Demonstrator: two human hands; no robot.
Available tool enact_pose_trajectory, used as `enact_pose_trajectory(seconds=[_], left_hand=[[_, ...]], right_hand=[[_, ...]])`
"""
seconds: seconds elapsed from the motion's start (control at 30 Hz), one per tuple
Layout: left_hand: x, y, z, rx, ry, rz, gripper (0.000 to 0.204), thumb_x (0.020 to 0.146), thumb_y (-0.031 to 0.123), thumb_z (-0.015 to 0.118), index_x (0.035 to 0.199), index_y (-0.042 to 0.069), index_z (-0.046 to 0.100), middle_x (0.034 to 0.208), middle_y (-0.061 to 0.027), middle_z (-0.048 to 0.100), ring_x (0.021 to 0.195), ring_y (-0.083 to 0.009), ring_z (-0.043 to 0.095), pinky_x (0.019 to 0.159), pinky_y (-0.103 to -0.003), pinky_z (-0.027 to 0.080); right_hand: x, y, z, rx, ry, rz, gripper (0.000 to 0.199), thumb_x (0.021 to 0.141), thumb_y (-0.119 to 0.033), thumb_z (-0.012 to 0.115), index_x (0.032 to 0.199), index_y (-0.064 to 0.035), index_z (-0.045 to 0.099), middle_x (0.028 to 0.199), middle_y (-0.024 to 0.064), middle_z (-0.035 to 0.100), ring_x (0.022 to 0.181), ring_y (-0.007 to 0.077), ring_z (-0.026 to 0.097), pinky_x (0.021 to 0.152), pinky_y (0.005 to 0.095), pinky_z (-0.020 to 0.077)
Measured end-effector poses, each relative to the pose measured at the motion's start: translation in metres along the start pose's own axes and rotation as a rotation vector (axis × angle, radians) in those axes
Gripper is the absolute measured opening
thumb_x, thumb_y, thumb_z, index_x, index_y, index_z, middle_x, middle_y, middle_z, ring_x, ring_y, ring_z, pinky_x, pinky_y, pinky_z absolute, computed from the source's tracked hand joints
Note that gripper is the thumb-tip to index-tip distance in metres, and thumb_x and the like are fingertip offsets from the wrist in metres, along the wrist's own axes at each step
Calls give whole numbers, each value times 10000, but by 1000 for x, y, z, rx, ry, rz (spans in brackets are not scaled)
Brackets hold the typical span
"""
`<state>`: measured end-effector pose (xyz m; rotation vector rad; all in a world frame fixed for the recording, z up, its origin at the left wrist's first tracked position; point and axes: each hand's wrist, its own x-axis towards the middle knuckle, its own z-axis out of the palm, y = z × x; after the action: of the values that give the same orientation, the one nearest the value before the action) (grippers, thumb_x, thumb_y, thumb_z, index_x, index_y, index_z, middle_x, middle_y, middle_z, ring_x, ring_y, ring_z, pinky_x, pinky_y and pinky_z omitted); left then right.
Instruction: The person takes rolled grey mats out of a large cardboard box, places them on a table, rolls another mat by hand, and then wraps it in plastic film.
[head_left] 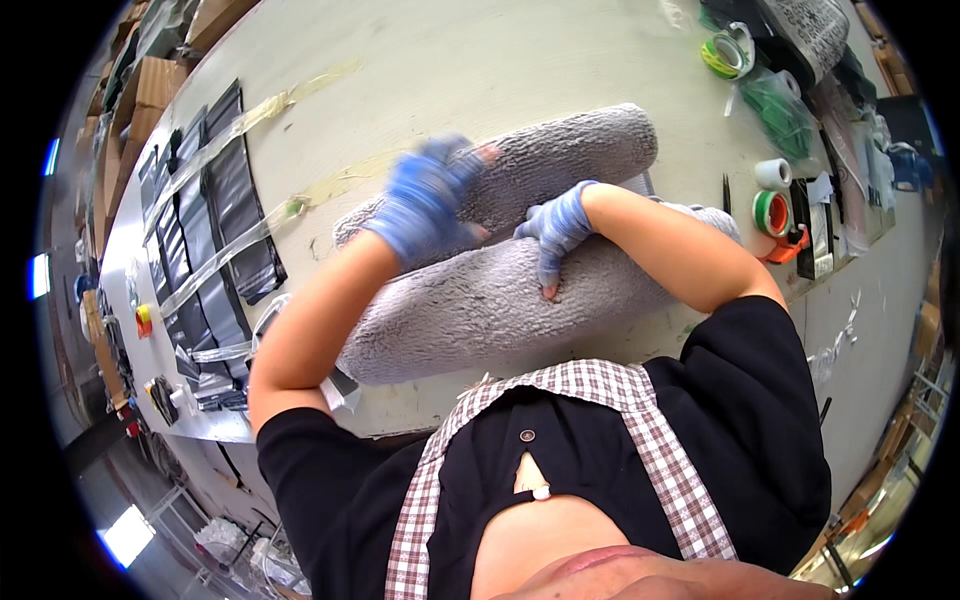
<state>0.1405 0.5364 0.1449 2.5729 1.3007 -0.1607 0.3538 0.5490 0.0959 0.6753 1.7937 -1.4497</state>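
Grey fleece roll lay across the pale tabletop, just in front of the person. Right hand pressed fingertips into it, nothing clasped. Left hand blurred on top, grip unclear. Tape rolls right, dark bags left.

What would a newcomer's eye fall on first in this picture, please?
First, the rolled grey fleece blanket at the centre of the pale table, with the left hand and right hand, both in blue fingerless gloves, pressing on it. Then the dark plastic bags at the left and tape rolls at the right.
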Motion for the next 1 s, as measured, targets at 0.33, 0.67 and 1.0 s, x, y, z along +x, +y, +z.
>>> enact_pose_trajectory(seconds=[0.33, 0.67, 1.0], left_hand=[[24, -10, 69, 168, -62, -35, 614, 854, 172, 671, 1413, 32, 457, 1385, -236, 492, 1278, -380, 505, 1084, -436, 425], [-67, 57, -39, -74, 247, 101, 899, 648, 319, 871, 1411, 50, 479, 1313, -207, 566, 1147, -386, 574, 1020, -431, 458], [-32, -24, -14, -337, 45, -131, 925, 593, 436, 908, 1362, 66, 549, 1219, -168, 647, 1103, -357, 622, 942, -433, 517]], right_hand=[[-31, -26, 28, -327, 265, -35, 1223, 511, -646, 886, 1495, -59, 457, 1639, 283, 104, 1506, 472, 119, 1225, 479, 219], [-1, 0, -54, -150, 207, 19, 1034, 571, -556, 932, 1390, -118, 477, 1398, 190, 489, 1348, 382, 456, 1094, 478, 400], [-62, -51, 41, -669, 1121, -141, 920, 749, -638, 738, 1439, -100, 453, 1407, 178, 514, 1308, 356, 497, 1103, 516, 387]])
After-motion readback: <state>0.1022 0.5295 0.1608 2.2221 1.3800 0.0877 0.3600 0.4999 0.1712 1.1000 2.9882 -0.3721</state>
